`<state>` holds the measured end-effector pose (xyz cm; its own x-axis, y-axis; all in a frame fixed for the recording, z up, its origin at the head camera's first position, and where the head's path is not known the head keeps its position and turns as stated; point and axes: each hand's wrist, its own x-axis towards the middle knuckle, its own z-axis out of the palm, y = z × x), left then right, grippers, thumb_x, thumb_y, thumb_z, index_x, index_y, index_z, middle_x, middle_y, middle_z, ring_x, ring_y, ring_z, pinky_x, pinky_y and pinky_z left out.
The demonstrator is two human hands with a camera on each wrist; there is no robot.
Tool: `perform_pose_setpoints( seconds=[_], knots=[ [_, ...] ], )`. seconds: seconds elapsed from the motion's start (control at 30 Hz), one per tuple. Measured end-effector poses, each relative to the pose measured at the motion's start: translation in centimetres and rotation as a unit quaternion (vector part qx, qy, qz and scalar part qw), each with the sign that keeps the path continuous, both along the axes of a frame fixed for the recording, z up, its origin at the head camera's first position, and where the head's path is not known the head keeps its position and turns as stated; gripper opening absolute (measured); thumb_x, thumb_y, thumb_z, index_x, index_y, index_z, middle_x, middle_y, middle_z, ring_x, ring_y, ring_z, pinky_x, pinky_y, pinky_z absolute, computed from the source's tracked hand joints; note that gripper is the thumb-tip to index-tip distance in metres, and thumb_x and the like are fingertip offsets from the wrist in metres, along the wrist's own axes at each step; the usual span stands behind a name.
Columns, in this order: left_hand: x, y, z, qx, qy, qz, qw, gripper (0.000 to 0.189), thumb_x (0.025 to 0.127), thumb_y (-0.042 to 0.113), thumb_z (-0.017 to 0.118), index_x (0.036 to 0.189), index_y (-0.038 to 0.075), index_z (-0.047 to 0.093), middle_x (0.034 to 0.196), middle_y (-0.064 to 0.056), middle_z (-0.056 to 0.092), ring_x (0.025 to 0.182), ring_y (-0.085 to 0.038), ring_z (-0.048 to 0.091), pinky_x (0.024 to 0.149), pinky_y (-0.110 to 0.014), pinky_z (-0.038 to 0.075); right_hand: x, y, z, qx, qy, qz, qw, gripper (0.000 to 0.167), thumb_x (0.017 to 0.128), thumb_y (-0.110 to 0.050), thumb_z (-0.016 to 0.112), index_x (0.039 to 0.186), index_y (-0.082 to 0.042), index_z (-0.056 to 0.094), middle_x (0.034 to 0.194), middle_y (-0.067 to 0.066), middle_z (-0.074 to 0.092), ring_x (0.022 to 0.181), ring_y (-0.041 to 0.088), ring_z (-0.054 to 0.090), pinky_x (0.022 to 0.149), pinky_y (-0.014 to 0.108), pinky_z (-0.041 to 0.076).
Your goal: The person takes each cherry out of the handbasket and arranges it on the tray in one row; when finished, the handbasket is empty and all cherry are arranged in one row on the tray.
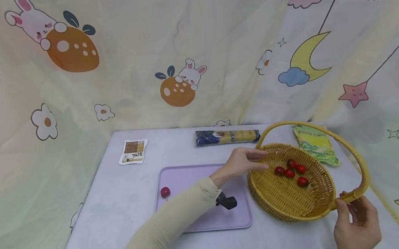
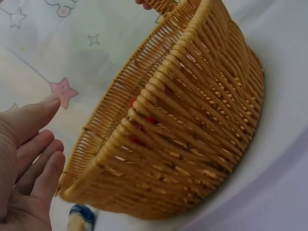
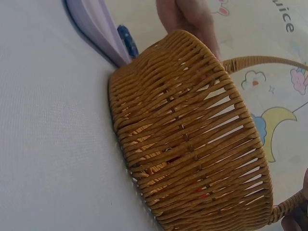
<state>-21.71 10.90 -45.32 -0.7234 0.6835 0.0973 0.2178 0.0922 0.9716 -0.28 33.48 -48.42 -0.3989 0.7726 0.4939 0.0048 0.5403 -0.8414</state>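
A round wicker basket (image 1: 285,211) with a tall arched handle (image 1: 358,159) stands at the right of the table. Several small red fruits (image 1: 302,181) that look like cherries lie inside it. My right hand (image 1: 357,223) grips the near-right foot of the handle, thumb on one side and fingers on the other. Over the basket's left rim reaches my left hand (image 1: 240,162), fingers extended and thumb apart. In the left wrist view that left hand (image 2: 29,163) holds nothing, its fingers beside the woven rim (image 2: 159,77).
A lilac tray (image 1: 189,173) lies left of the basket, partly under my left sleeve, with one cherry (image 1: 165,192) on it. Behind are a long blue-and-yellow packet (image 1: 228,136) and a small white-and-brown packet (image 1: 133,152). A green-yellow bag (image 1: 317,143) lies behind the basket.
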Motion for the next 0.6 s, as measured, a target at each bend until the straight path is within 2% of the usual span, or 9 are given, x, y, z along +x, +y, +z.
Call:
perform_pose_setpoints(
  seconds=[0.2,0.37,0.47,0.6],
  knots=[
    [-0.4,2.9,-0.4,-0.001,-0.012,-0.001,0.9999,0.043,0.087,0.023,0.088,0.128,0.017,0.077,0.123,0.003,0.078,0.113,-0.011,0.074,0.089,-0.017,0.056,0.0,0.5,-0.5,0.009,0.015,0.015,0.9997,0.048,0.093,0.002,0.073,0.139,-0.007,0.064,0.115,-0.023,0.063,0.111,0.003,0.066,0.094,0.01,0.051],
    [-0.4,4.6,-0.2,-0.017,0.006,-0.009,0.9998,0.044,0.089,0.025,0.086,0.131,0.016,0.075,0.128,-0.001,0.076,0.119,-0.018,0.072,0.088,-0.016,0.056,0.0,0.7,-0.4,0.015,0.02,0.018,0.9995,0.049,0.092,0.005,0.073,0.139,-0.007,0.064,0.115,-0.023,0.063,0.111,0.003,0.066,0.094,0.009,0.051],
    [-0.3,5.3,-0.1,-0.026,0.015,-0.012,0.9995,0.042,0.09,0.025,0.085,0.13,0.018,0.075,0.128,-0.001,0.076,0.119,-0.016,0.072,0.087,-0.015,0.055,0.1,0.5,-0.3,0.009,0.026,0.019,0.9994,0.048,0.092,0.005,0.073,0.138,-0.006,0.064,0.114,-0.022,0.063,0.11,0.004,0.067,0.094,0.01,0.051],
    [-0.4,6.5,-0.3,-0.03,0.014,-0.008,0.9994,0.043,0.09,0.024,0.085,0.131,0.014,0.075,0.127,0.001,0.076,0.117,-0.013,0.072,0.088,-0.016,0.055,0.1,0.4,-0.1,0.008,0.027,0.024,0.9993,0.049,0.092,0.007,0.073,0.138,-0.006,0.064,0.115,-0.022,0.064,0.11,0.005,0.067,0.094,0.01,0.052]
  ],
)
